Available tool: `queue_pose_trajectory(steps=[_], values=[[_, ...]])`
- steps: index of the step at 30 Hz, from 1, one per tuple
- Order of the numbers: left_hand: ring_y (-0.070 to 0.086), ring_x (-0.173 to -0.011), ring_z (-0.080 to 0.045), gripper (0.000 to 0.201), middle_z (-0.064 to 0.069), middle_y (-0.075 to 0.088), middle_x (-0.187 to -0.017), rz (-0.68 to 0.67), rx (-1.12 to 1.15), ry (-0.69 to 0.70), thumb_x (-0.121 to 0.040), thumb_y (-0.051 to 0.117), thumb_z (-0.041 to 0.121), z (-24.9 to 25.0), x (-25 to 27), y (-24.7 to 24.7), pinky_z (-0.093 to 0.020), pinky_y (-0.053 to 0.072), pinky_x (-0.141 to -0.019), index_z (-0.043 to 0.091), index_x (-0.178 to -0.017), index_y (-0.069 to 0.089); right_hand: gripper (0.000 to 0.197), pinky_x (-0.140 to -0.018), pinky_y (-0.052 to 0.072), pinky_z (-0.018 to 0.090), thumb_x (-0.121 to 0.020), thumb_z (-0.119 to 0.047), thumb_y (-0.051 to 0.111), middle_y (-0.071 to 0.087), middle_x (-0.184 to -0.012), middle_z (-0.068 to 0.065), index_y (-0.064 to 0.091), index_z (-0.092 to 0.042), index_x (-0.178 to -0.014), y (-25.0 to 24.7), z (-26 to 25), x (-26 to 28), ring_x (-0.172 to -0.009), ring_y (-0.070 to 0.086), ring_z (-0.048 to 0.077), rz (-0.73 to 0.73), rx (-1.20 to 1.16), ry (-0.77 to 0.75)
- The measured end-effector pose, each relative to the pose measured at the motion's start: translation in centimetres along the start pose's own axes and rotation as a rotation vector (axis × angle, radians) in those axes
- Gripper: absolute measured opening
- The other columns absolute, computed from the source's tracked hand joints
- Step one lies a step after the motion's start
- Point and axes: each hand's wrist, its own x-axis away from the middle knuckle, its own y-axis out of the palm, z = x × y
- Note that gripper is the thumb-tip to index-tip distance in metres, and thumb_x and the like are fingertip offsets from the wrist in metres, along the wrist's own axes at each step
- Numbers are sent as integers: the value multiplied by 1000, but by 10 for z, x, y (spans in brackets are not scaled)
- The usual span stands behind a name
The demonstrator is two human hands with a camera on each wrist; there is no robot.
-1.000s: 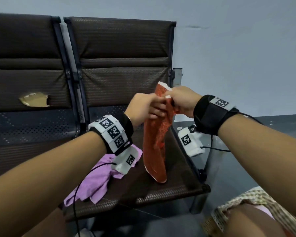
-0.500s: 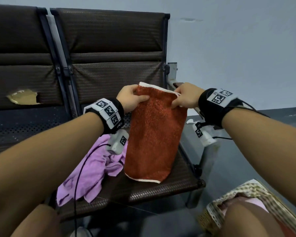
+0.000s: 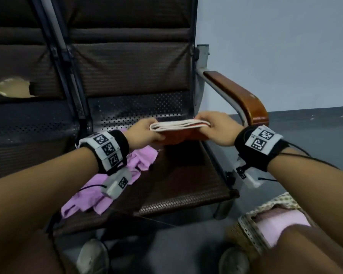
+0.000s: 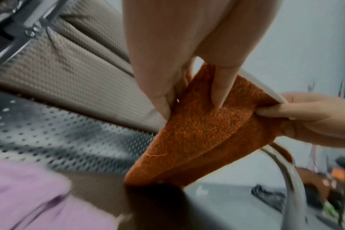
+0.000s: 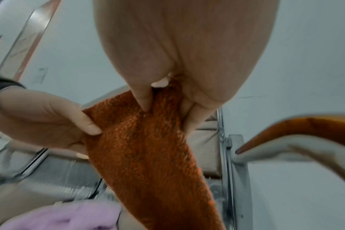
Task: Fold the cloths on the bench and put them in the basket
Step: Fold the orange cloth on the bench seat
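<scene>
A: What does the head view show that the wrist views do not?

B: It shows the white stacked edges of the orange cloth [image 3: 179, 131], held level above the bench [image 3: 186, 186], and the basket [image 3: 248, 232] at lower right with a pink cloth [image 3: 281, 222] inside. The wrist views show the underside: the orange cloth hangs down in a fold, its lower tip near the seat.

A: And the hands?

B: The left hand [image 3: 145, 133] pinches the left end, thumb under and fingers [image 4: 220, 87] on the fabric. The right hand [image 3: 220, 128] pinches the right end in the same way. Both forearms reach forward, wrists about level, hands apart by the cloth's width.

A: Other cloths?

B: A purple cloth [image 3: 115, 175] lies crumpled on the seat, below the left wrist.
</scene>
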Motion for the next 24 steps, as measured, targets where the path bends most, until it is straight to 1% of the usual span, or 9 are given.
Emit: queue_pose_trajectory(steps=[2, 4, 6, 8, 11, 15, 17, 19, 24], values=[[55, -88, -24, 22, -12, 60, -95, -242, -104, -154, -89, 62, -6, -33, 15, 15, -36, 47, -75, 9, -103, 59, 17, -86, 51, 33, -97, -17, 58, 70, -101, -1, 67, -21, -111, 28, 8, 15, -92, 66, 18, -287, -9, 23], [63, -91, -22, 31, -7, 66, -102, -446, -65, -309, -93, 57, -7, -60, 24, 28, -39, 53, -84, 11, -118, 60, 10, -72, 56, 33, -98, -19, 62, 69, -86, -4, 70, -22, -103, 51, 15, 25, -75, 64, 11, -538, -177, 114], [69, -97, -27, 41, -9, 71, -109, -502, 31, -424, -91, 54, -11, -77, 26, 34, -47, 53, -94, 11, -125, 61, 8, -58, 52, 24, -93, -15, 68, 66, -75, -7, 72, -20, -99, 65, 22, 30, -66, 61, 7, -644, -370, 240], [65, -112, -36, 46, -14, 69, -121, -457, 101, -498, -90, 55, -11, -87, 19, 33, -56, 48, -102, 16, -126, 62, 23, -65, 56, 25, -88, -1, 68, 71, -86, 3, 70, -7, -109, 73, 32, 29, -78, 67, 16, -657, -586, 375], [62, -116, -34, 31, -10, 70, -120, -254, 203, -452, -90, 61, 1, -90, 0, 25, -52, 42, -108, 19, -115, 68, 26, -79, 61, 30, -86, 4, 68, 75, -99, 12, 68, 0, -112, 79, 42, 18, -87, 73, 21, -527, -752, 493], [64, -91, -23, 33, -3, 68, -98, -119, 113, -457, -85, 73, 32, -94, -20, 20, -32, 52, -79, 16, -113, 67, 19, -98, 55, 48, -89, -5, 71, 73, -110, 18, 68, -4, -108, 96, 49, -13, -97, 71, 29, 24, -842, 511], [66, -80, -16, 22, -4, 66, -91, -118, -13, -464, -89, 71, 29, -103, -26, 24, -32, 57, -75, 12, -103, 65, 22, -99, 54, 48, -92, -10, 69, 73, -111, 15, 68, -5, -113, 105, 51, -28, -101, 71, 29, 160, -760, 493], [66, -65, -16, 12, -8, 63, -82, -16, -99, -422, -95, 64, 21, -110, -29, 31, -33, 59, -71, 13, -87, 59, 31, -102, 51, 44, -93, -18, 68, 71, -115, 12, 64, -6, -122, 111, 55, -38, -106, 69, 26, 224, -587, 484], [69, -95, -35, 11, -19, 68, -95, 91, -360, -387, -95, 56, 17, -120, -33, 41, -39, 58, -82, 7, -94, 62, 33, -97, 44, 28, -87, -35, 68, 66, -118, 3, 65, -23, -118, 110, 51, -29, -112, 61, 19, 169, -52, 123]])
